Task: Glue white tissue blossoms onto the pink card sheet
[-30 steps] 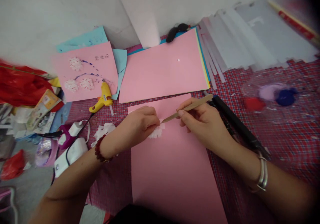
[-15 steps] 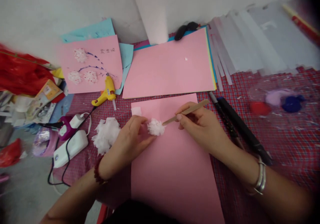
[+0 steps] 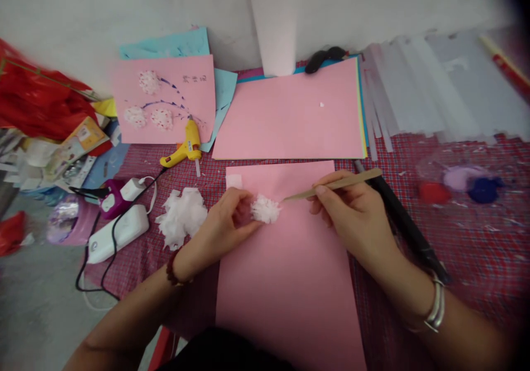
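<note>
A pink sheet of paper (image 3: 285,282) lies lengthwise before me. Near its top rests a fluffy white paper flower (image 3: 265,210). My left hand (image 3: 232,216) is at the flower's left side, thumb reaching along its lower edge and index finger bent above, with a gap between them. In my right hand (image 3: 343,200) is a flat, tan, wooden-looking stick (image 3: 351,181), pinched between thumb and fingers. The narrow tip of this stick points left, just right of the flower and slightly apart from it. A small white paper square (image 3: 234,181) sits at the sheet's upper left corner.
White paper scraps (image 3: 181,216), a yellow glue gun (image 3: 186,146) and a power strip (image 3: 118,236) with cables lie left. Behind are a pink paper stack (image 3: 290,122) and a flower picture (image 3: 165,95). Black pens (image 3: 408,227) and clay lumps (image 3: 457,179) lie right.
The stick's tip has drawn back to the right from the flower's edge, my right hand moving with it. My left hand stays beside the flower. The whole view has shifted slightly.
</note>
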`<action>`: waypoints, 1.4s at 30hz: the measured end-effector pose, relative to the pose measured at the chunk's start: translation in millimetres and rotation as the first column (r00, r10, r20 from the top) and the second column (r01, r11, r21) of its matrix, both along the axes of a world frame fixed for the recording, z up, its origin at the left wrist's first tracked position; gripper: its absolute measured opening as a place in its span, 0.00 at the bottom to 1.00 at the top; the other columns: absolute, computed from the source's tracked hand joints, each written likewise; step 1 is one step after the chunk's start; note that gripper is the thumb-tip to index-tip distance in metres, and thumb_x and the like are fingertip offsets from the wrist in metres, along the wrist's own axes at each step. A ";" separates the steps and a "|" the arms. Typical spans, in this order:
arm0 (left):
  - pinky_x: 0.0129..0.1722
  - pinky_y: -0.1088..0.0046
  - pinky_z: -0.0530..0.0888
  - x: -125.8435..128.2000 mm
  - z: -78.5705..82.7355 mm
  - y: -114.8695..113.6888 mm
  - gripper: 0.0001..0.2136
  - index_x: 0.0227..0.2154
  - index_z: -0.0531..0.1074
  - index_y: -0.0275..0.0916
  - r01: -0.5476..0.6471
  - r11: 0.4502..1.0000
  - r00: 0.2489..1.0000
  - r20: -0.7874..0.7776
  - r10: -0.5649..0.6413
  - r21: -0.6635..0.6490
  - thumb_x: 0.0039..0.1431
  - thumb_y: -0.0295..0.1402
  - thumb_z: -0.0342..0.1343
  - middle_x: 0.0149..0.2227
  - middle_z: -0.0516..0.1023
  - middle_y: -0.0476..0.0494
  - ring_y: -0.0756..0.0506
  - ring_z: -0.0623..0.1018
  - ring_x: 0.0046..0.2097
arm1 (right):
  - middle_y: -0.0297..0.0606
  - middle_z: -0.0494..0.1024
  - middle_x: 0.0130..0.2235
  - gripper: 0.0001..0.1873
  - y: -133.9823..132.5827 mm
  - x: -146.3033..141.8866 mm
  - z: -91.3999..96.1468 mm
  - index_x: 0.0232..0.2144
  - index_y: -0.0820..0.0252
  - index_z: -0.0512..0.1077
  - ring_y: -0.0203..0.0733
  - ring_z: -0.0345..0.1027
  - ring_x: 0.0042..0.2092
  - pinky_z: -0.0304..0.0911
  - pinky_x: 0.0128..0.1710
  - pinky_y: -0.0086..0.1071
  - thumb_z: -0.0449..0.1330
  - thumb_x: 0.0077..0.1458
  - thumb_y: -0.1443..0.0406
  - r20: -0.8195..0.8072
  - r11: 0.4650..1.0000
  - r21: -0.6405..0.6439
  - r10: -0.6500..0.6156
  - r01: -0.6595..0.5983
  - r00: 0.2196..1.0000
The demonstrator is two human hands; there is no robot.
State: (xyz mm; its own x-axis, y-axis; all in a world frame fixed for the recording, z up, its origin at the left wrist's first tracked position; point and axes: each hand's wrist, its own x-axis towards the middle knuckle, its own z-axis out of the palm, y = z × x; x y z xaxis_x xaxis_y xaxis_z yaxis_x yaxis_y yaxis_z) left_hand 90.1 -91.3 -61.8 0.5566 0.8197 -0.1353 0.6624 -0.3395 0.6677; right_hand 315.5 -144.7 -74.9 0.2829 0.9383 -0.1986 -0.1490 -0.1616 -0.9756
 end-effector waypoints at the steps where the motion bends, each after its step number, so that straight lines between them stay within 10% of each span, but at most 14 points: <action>1: 0.28 0.77 0.69 -2.6 2.3 3.1 0.15 0.43 0.64 0.39 -0.001 1.000 1.000 0.031 0.001 0.003 0.53 0.30 0.58 0.35 0.69 0.48 0.52 0.70 0.32 | 0.32 0.72 0.25 0.04 -0.2 1.6 -0.9 0.29 0.55 0.67 0.33 0.64 0.21 0.53 0.15 0.27 0.58 0.54 0.63 -0.024 0.999 -0.006 -0.031 0.031 0.999; 11: 0.44 0.66 0.71 -27.4 18.9 37.0 0.06 0.37 0.71 0.37 0.184 0.860 0.958 -0.283 -0.048 0.475 0.60 0.31 0.52 0.39 0.74 0.42 0.46 0.73 0.43 | 0.34 0.73 0.27 0.05 -1.8 4.5 -7.6 0.30 0.55 0.69 0.33 0.63 0.22 0.52 0.14 0.27 0.60 0.54 0.61 0.037 1.000 -0.013 0.009 -0.009 0.999; 21: 0.43 0.60 0.71 -15.6 14.3 36.9 0.08 0.36 0.72 0.35 0.443 0.803 0.776 -0.619 -0.121 0.398 0.58 0.26 0.49 0.38 0.75 0.37 0.40 0.73 0.42 | 0.33 0.71 0.24 0.04 3.2 3.0 2.4 0.27 0.54 0.67 0.34 0.64 0.22 0.54 0.14 0.28 0.58 0.53 0.63 0.023 1.000 -0.004 0.013 -0.013 1.000; 28: 0.31 0.74 0.68 -6.7 39.2 64.1 0.07 0.30 0.73 0.38 -0.048 0.980 0.993 -0.098 0.068 0.192 0.56 0.29 0.50 0.29 0.74 0.48 0.50 0.72 0.31 | 0.33 0.69 0.22 0.05 4.4 5.6 4.4 0.26 0.52 0.67 0.37 0.65 0.23 0.56 0.15 0.30 0.58 0.53 0.65 0.002 0.999 0.013 0.037 -0.037 0.999; 33: 0.28 0.75 0.67 3.7 51.3 67.1 0.06 0.30 0.73 0.37 -0.085 0.996 0.996 -0.010 0.084 -0.022 0.56 0.32 0.52 0.29 0.74 0.47 0.51 0.70 0.30 | 0.33 0.70 0.25 0.04 4.3 5.7 2.2 0.27 0.55 0.67 0.33 0.63 0.22 0.55 0.15 0.28 0.58 0.52 0.64 0.024 0.999 0.030 0.033 -0.034 0.999; 42: 0.38 0.70 0.69 -8.8 24.6 89.6 0.10 0.37 0.71 0.38 0.257 0.960 0.926 -0.314 -0.212 0.111 0.49 0.26 0.54 0.37 0.71 0.46 0.48 0.70 0.37 | 0.31 0.69 0.24 0.05 3.0 4.2 0.6 0.28 0.58 0.67 0.30 0.59 0.19 0.54 0.15 0.27 0.58 0.53 0.62 0.071 0.999 0.015 0.038 -0.039 0.997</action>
